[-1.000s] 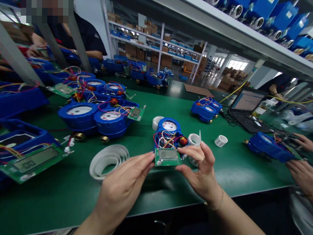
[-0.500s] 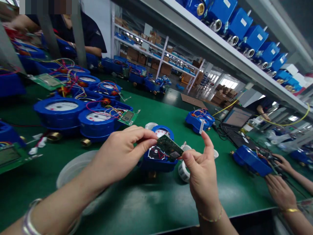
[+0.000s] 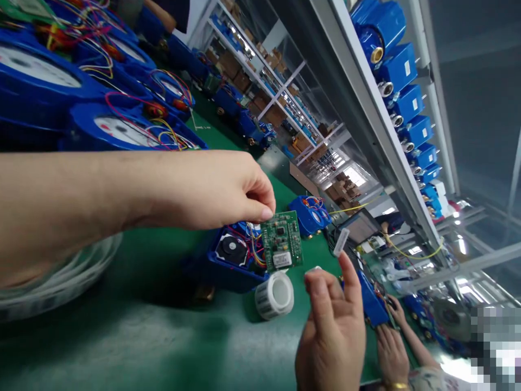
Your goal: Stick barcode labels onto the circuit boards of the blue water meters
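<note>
My left hand is closed in a pinch on the upper left corner of a green circuit board. The board's component side faces me, with a white sticker near its lower edge. Beside it, my right hand is apart from the board and carries a small white label on its index fingertip, the other fingers half curled near the thumb. Behind the board, a blue meter housing lies open, showing a black round part and coloured wires. A roll of labels stands just below the board.
Blue water meters with loose wires crowd the left. A clear plastic coil or bowl sits under my left forearm. Another meter and a laptop stand farther back. A co-worker's hands work at right. Overhead, a shelf holds several meters.
My right hand has let go of the board and moved down and away, the label still on its fingertip. My left hand has turned the board's component side toward me. The view has tilted.
</note>
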The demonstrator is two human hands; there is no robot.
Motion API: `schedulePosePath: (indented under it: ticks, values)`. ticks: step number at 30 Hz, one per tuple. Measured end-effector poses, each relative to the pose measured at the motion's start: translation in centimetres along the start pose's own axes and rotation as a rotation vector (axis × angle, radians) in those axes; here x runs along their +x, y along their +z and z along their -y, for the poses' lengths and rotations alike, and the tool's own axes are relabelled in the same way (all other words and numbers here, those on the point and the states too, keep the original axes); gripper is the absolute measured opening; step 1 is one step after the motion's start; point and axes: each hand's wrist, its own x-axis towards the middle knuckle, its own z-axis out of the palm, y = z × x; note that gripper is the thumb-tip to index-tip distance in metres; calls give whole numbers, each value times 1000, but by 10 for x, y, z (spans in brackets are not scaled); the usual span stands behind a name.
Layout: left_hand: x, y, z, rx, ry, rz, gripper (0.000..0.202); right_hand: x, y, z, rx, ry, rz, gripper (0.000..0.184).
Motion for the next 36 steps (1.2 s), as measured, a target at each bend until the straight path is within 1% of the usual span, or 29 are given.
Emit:
schedulePosePath:
  ticks: [1,2,3,5,7,8,10,13,17,23,32,34,36]
  values:
    - [2,-1,1,18,5,13,19,-2,-10,4,-27,-9,-19,40]
    - [3,-2,2,34,12,29,19,-2,-19,10,-29,17,2,26]
    - [5,-3,3,48,25,42,18,-1,-26,16,-10,87,66,18]
    - [9,-5,4,86,50,63,20,5,-33,31,50,337,275,26]
    - [12,-5,4,122,65,69,23,16,-30,44,83,587,454,30]
    - [13,-5,3,136,71,72,25,23,-26,49,85,668,510,31]
    - [15,-4,2,155,76,64,28,35,-17,54,74,738,585,35]
    - [15,-3,1,164,87,62,31,45,-6,54,52,749,653,44]
    - [15,-2,2,120,65,85,32,45,0,51,46,761,639,43]
    - [14,-2,2,112,40,87,35,45,1,51,49,755,644,47]
    - [14,-3,1,150,102,42,31,47,2,51,53,760,653,45]
    - [14,-4,1,144,98,28,29,43,1,53,38,731,641,43]
    - [11,-3,0,111,72,-5,27,35,-2,54,-17,624,615,37]
